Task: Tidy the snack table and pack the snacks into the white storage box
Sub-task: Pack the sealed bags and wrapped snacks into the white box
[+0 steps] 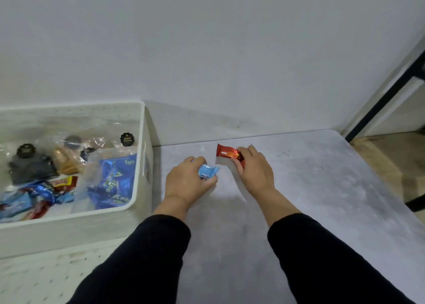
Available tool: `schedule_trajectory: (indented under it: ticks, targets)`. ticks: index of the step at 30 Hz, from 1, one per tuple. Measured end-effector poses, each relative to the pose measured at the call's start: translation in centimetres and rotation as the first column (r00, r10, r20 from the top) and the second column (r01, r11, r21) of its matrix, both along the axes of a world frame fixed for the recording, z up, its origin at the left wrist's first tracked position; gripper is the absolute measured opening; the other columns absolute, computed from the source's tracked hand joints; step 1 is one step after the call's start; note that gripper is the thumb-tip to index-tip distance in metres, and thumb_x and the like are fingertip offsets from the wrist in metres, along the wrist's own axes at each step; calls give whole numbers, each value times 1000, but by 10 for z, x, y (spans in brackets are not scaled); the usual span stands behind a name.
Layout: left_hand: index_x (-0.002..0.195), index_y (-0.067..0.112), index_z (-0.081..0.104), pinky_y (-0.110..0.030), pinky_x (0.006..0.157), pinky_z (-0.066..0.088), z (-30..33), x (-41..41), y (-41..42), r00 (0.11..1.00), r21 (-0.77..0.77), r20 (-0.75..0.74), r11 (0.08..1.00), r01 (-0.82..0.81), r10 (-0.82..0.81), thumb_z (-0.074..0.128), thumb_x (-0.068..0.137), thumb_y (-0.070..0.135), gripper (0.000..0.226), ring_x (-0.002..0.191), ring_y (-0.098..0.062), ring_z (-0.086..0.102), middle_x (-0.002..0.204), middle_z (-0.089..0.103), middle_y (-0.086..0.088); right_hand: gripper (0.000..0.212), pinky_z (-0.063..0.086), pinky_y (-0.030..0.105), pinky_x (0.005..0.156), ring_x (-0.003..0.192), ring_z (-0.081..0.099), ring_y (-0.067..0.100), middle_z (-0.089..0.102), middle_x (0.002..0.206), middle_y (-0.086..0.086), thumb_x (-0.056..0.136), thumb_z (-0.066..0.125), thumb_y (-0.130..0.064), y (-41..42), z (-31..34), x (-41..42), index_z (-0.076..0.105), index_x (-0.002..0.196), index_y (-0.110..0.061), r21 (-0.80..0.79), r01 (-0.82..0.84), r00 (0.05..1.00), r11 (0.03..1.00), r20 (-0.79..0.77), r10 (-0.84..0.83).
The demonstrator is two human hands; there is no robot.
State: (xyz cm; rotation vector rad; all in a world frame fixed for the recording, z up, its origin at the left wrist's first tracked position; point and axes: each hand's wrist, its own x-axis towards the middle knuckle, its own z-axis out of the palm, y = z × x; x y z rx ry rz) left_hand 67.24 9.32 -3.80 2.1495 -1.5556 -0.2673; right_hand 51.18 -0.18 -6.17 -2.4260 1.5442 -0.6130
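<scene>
The white storage box stands at the left on the grey table. It holds several snacks: blue packets, red wrappers, clear bags with biscuits and dark-lidded items. Just right of the box, my left hand is closed around a small light-blue snack packet at table level. My right hand grips one end of a red snack bar, whose other end sticks out to the left over the table.
A white wall rises right behind the table. The table's right edge drops to a wooden floor, where a black metal frame leg slants up. A white perforated surface lies in front of the box.
</scene>
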Motion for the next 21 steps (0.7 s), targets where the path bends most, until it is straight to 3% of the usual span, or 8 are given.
schedule_trajectory:
  ticks: [3, 6, 12, 16, 21]
  targets:
    - [94, 24, 62, -32, 71, 49, 50, 17, 8, 996, -123, -93, 992, -14, 2, 64, 74, 43, 28, 84, -21, 59, 91, 63, 2, 37, 48, 33, 72, 95, 57, 23, 57, 109, 0, 91, 52, -47, 7, 51, 23, 57, 116, -20, 7, 3, 983, 1000, 181, -4]
    - [85, 27, 61, -35, 68, 52, 99, 37, 25, 969, -283, -243, 953, -105, 35, 63, 73, 41, 18, 76, -18, 59, 81, 63, 4, 36, 44, 29, 71, 93, 58, 20, 58, 107, -1, 89, 56, -46, 22, 104, 58, 58, 114, -20, -20, -25, 956, 999, 291, 30]
    - [91, 28, 61, -31, 64, 51, 174, 114, 80, 994, -404, -72, 909, -103, 81, 62, 75, 45, 24, 74, -15, 59, 83, 63, 7, 34, 44, 27, 72, 91, 59, 18, 59, 106, 0, 90, 55, -43, 72, 183, 154, 58, 113, -18, -83, -136, 886, 987, 435, 159]
    - [91, 28, 59, -30, 62, 50, 179, 185, 137, 976, -339, 53, 923, -183, 213, 61, 75, 49, 26, 73, -16, 58, 85, 61, 7, 38, 41, 25, 75, 92, 56, 15, 60, 108, -1, 90, 56, -45, 121, 196, 220, 59, 116, -18, -35, -287, 885, 957, 372, 279]
    - [78, 28, 57, -34, 61, 52, 145, 255, 197, 970, -147, 31, 961, -234, 241, 59, 69, 54, 28, 65, -16, 59, 73, 62, 6, 38, 47, 32, 80, 98, 61, 22, 65, 107, 2, 89, 56, -47, 182, 163, 293, 61, 113, -18, 103, -392, 906, 914, 214, 365]
